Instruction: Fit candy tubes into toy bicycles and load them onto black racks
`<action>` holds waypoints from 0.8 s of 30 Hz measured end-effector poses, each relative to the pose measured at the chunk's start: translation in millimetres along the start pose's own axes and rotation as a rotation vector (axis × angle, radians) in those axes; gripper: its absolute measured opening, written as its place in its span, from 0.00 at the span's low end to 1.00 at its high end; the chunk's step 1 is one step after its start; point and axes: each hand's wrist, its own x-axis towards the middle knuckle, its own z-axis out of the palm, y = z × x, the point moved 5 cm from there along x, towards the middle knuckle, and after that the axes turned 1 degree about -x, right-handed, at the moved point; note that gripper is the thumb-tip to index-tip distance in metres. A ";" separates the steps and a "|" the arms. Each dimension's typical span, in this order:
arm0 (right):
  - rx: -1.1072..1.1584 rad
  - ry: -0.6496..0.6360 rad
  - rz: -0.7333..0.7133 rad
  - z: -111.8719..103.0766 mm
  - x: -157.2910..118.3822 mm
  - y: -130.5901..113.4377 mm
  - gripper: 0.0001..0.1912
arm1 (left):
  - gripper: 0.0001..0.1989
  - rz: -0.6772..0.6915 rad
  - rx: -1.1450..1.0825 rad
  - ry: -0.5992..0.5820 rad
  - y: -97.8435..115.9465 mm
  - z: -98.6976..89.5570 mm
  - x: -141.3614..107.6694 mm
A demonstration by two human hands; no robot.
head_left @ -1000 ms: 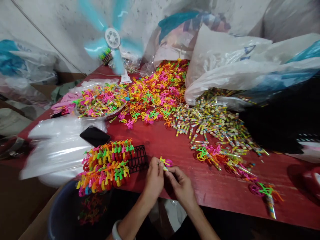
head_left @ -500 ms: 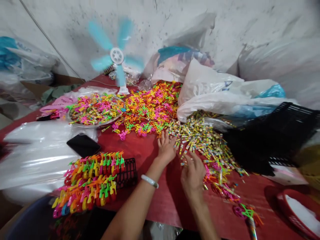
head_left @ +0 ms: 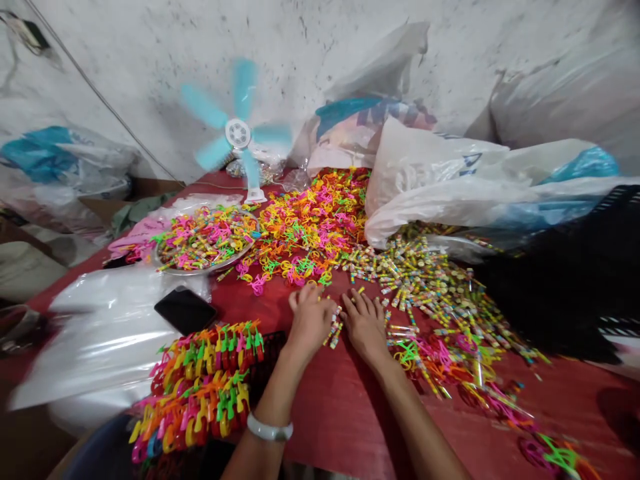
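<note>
A small cluster of short printed tubes lies on the red table between my two hands. My left hand is at the cluster's left side, its fingers bent and apart, with the thumb side touching the tubes. On the other side, my right hand rests palm down with fingers spread, its fingertips near a few tubes. Beyond it spreads a large pile of the same tubes. Ahead of my left hand is a heap of colourful plastic pieces, pink, yellow, orange and green. What lies under my palms is hidden.
Rows of colourful assembled pieces stand at the left front, near a black phone and clear plastic sheets. A filled metal tray and spinning fan stand behind. White sacks and a black crate are at right.
My left hand has drawn back toward me, its fingers more bent. The right hand has moved forward and flattened, and tubes now lie between the hands. The view has shifted.
</note>
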 end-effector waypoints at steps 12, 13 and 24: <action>0.079 -0.056 -0.026 -35.3 -46.4 -25.6 0.23 | 0.17 -0.360 0.000 0.195 -34.3 14.4 22.5; 0.080 -0.074 -0.054 -36.9 -49.9 -31.7 0.24 | 0.17 -0.344 0.001 0.186 -33.1 15.1 13.2; 0.240 0.019 -0.121 -51.3 -71.5 -22.4 0.15 | 0.15 -0.095 -0.118 0.208 -27.7 13.4 -86.6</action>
